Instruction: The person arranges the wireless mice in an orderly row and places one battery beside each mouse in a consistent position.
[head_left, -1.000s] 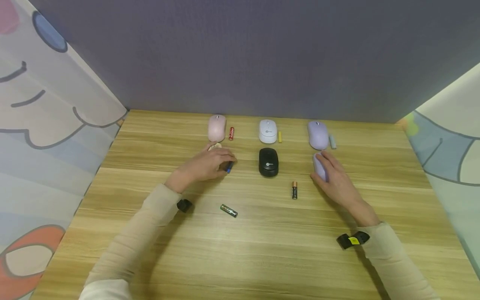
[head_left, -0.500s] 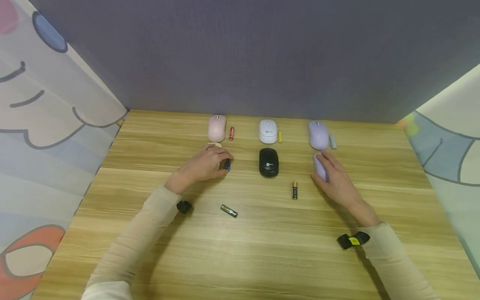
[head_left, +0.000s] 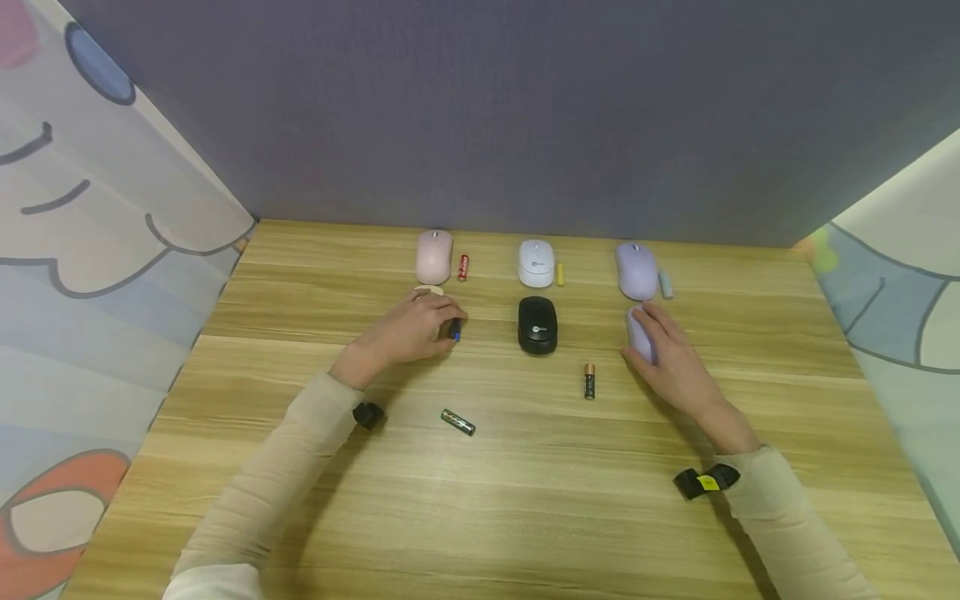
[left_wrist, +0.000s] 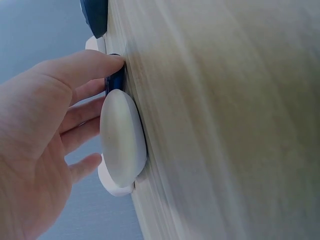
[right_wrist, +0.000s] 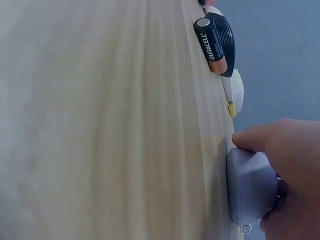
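My left hand (head_left: pixel 411 330) pinches a dark blue battery (head_left: pixel 455 330) between thumb and fingers, low at the wood surface. Right beside that battery lies a cream mouse (left_wrist: pixel 122 140), mostly covered by the hand in the head view. On the right side, my right hand (head_left: pixel 681 371) grips a lilac mouse (head_left: pixel 641 335), thumb along its left side and fingers over its right. The right wrist view shows the lilac mouse (right_wrist: pixel 251 186) on the table, partly hidden by the fingers.
A back row holds a pink mouse (head_left: pixel 434 257) with a red battery (head_left: pixel 462 267), a white mouse (head_left: pixel 536 262) with a yellow battery (head_left: pixel 559 274), and a purple mouse (head_left: pixel 637 271) with a grey-blue battery (head_left: pixel 665 284). Nearer are a black mouse (head_left: pixel 537 325), a Duracell battery (head_left: pixel 589 382) and a green battery (head_left: pixel 458 422).
My left hand has drawn the dark blue battery slightly left, closer to the cream mouse, and holds still over the last half second. The right hand has stayed on the lilac mouse.
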